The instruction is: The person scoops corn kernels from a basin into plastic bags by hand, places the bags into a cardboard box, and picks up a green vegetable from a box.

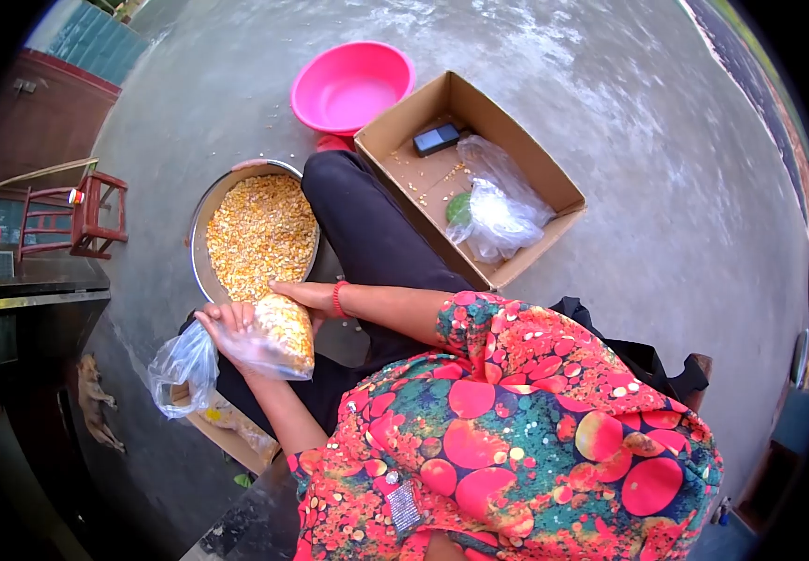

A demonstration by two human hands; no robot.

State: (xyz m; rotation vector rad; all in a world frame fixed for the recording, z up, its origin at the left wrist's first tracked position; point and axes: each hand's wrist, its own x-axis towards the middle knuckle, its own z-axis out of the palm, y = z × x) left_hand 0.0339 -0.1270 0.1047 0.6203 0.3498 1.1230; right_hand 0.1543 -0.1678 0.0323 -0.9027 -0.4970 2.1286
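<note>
A clear plastic bag of yellow corn kernels (pixel 287 327) lies tilted between my two hands. My left hand (pixel 229 327) holds the bag's loose plastic, with its fingers partly extended. My right hand (pixel 306 295), below a red bracelet, cups the filled part; some of its fingers are hidden. Just beyond the bag stands a round metal basin (pixel 200 266) heaped with loose corn kernels (pixel 259 229). More crumpled clear plastic (pixel 185 366) hangs beside my left hand.
An open cardboard box (pixel 526 154) holds a dark device (pixel 436 139), clear plastic bags (pixel 507 210) and scattered kernels. A pink tub (pixel 348 86) stands behind. Near my left leg is another box (pixel 227 435) with a filled bag. A red chair (pixel 99 215) and an animal (pixel 94 402) are left.
</note>
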